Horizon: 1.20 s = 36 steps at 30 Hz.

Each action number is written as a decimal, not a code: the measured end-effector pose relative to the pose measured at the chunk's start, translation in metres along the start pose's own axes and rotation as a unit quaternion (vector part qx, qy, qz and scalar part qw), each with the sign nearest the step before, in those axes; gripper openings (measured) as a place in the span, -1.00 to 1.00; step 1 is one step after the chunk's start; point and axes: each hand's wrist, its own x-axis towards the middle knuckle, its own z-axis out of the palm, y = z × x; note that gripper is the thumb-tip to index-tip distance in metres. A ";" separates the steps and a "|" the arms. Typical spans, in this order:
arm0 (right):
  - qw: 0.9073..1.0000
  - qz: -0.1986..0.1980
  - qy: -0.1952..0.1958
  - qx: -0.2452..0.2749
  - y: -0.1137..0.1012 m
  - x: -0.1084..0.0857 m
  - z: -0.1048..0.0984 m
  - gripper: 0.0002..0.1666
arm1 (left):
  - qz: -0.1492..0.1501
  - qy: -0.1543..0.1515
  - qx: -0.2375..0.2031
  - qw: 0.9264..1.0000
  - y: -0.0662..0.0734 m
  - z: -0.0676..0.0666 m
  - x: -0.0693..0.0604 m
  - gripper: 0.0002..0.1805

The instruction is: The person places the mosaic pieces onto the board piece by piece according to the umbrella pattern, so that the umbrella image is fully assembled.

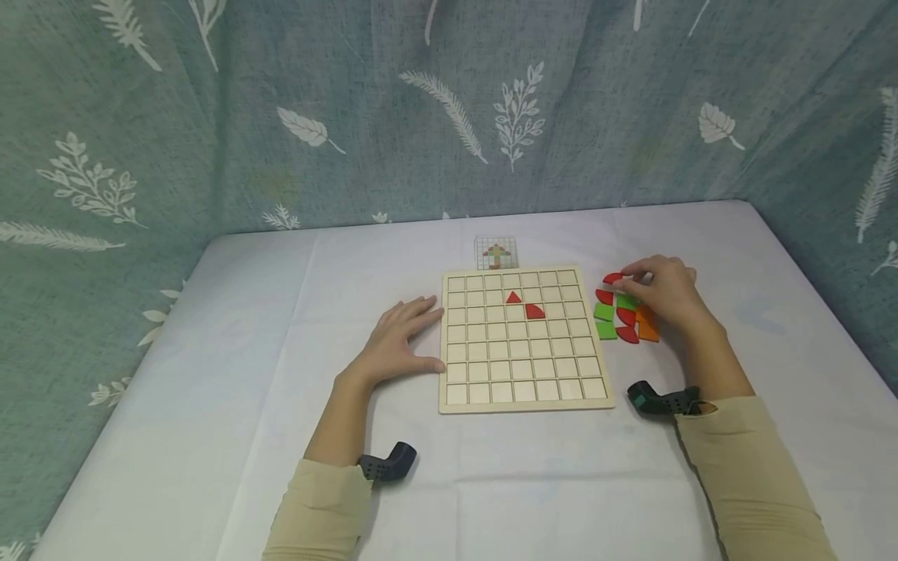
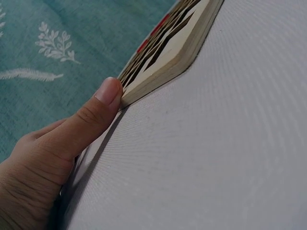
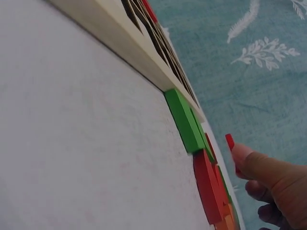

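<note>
On the left I see the left hand (image 1: 404, 340), its fingers spread wide. Thumb and fingertips touch the left edge of the wooden grid board (image 1: 519, 408), but they don't grab it. The board lies flat in the middle of the table, with a small picture card (image 1: 496, 253) at its far edge. A red triangle (image 1: 514, 298) and a red quarter circle (image 1: 535, 312) sit on the board.

Just to the right are green squares (image 1: 606, 330), more red pieces and an orange piece (image 1: 647, 327). Over them, the right hand (image 1: 662, 288) pinches a thin red piece (image 3: 229, 142). I think the step is picking up that piece. Next, I'd say, it needs carrying left and lining up with a square.

The left wrist view shows the board's thick side and round corner, but only the thumb clearly. Only the head view shows the card. The right wrist view shows the pinched piece up above the pile; from the head view I can't tell how high.
</note>
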 end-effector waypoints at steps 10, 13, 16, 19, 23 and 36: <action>1.000 -0.016 -0.007 0.016 -0.023 -0.004 0.003 -0.54 | 0.003 0.000 -0.001 1.000 -0.001 0.000 -0.002 0.08; 1.000 -0.019 -0.005 0.025 -0.028 -0.006 0.004 -0.54 | 0.000 -0.003 -0.002 1.000 0.000 0.000 -0.002 0.06; 0.999 -0.020 0.000 0.030 -0.032 -0.007 0.003 -0.56 | 0.000 -0.003 0.000 1.000 0.000 0.000 -0.002 0.06; 0.999 -0.026 0.002 0.038 -0.035 -0.008 0.002 -0.57 | 0.001 -0.002 0.000 1.000 0.000 0.000 -0.002 0.05; 0.997 -0.056 0.007 0.047 -0.041 -0.010 0.001 -0.58 | 0.004 -0.003 -0.004 1.000 0.001 -0.001 -0.002 0.06; 0.986 -0.152 0.054 0.050 -0.065 -0.015 -0.002 -0.67 | 0.003 -0.008 -0.004 1.000 0.000 -0.001 0.000 0.09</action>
